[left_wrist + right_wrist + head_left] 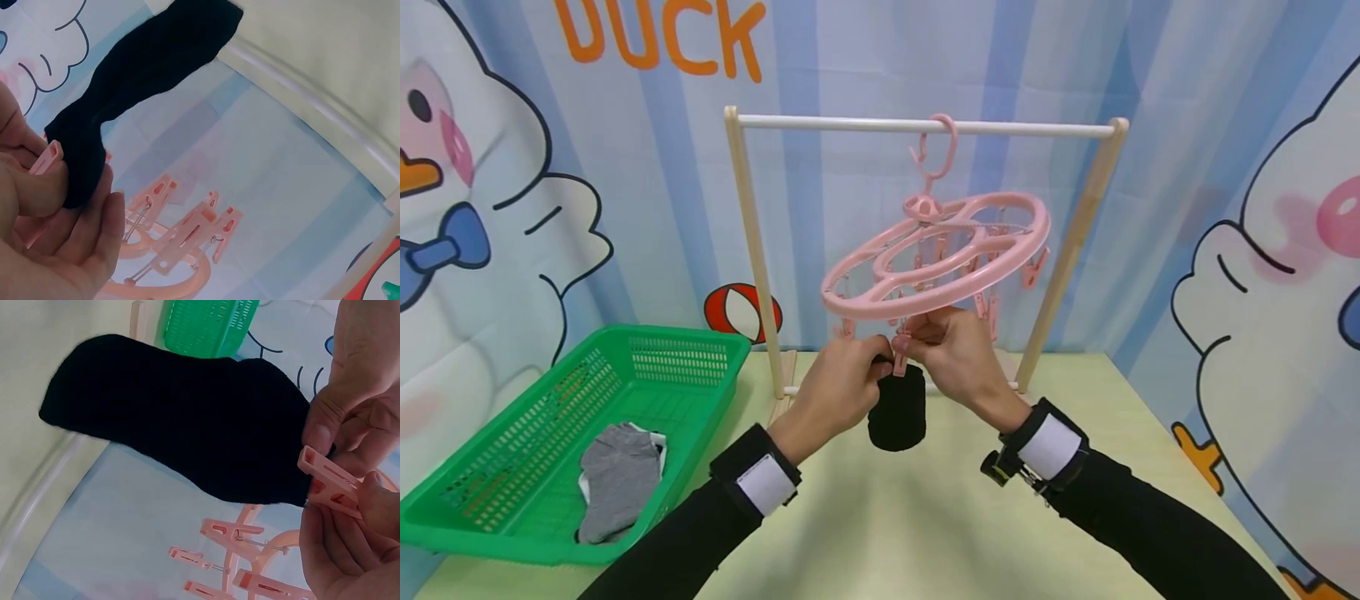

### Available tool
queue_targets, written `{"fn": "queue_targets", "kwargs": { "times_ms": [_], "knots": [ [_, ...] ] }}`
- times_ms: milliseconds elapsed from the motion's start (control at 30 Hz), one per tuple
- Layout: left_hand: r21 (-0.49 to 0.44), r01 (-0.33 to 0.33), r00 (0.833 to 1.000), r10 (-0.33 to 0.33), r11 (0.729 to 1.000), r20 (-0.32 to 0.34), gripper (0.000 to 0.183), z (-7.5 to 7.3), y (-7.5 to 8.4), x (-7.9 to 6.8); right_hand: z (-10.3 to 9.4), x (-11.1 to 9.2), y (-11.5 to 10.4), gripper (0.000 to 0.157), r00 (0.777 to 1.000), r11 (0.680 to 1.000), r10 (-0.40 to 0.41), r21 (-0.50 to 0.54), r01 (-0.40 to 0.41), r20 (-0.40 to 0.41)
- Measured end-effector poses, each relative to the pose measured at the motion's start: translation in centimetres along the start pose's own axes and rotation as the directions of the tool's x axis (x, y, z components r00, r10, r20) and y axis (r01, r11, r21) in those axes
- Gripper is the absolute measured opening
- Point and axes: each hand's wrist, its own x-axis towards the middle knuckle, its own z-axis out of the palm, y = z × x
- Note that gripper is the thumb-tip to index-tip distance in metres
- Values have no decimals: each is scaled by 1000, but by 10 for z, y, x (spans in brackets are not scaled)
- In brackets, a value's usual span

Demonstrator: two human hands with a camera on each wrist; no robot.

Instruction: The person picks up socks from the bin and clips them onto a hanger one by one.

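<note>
A black sock [898, 410] hangs below the front edge of a pink round clip hanger [936, 283]. My left hand [841, 385] pinches the sock's top edge between thumb and fingers. Just beside it, my right hand [953, 354] grips a pink clothespin [901, 354] at the sock's top. In the right wrist view, the clothespin [328, 475] overlaps the end of the sock [175, 419], with my right thumb on it; whether its jaws have closed on the fabric I cannot tell. The left wrist view shows the sock [144, 69] stretching away from the fingers.
The hanger tilts from a white rod [850, 124] on a wooden stand [752, 242], more clothespins [1033, 268] dangling from it. At the left, a green basket [700, 433] contains grey socks [621, 479]. A duck-print curtain [865, 50] stands behind the pale table [1000, 517].
</note>
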Motion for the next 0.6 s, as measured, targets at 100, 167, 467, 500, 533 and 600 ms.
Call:
{"fn": "queue_targets", "kwargs": {
  "times_ms": [100,167,467,500,533,600],
  "knots": [
    [-15,-3,1000,3,1000,-29,10,0,1,1,-1,1,0,6,1000,1000,-13,-5,13,3],
    [-21,-6,999,5,1000,-42,10,0,1,1,0,2,9,8,1000,1000,-24,8,24,6],
    [-28,5,998,-7,1000,-62,5,0,-2,1,3,4,38,20,1000,1000,3,19,-3,22],
    [-27,5,998,-7,1000,-64,5,0,-2,1,3,3,38,22,1000,1000,5,19,-6,26],
    [-25,5,998,-7,1000,-66,4,0,-3,1,3,3,38,23,1000,1000,8,21,-9,30],
    [-11,6,997,-6,1000,-72,4,-1,-3,0,3,3,38,24,999,1000,6,22,-7,34]
  ]
}}
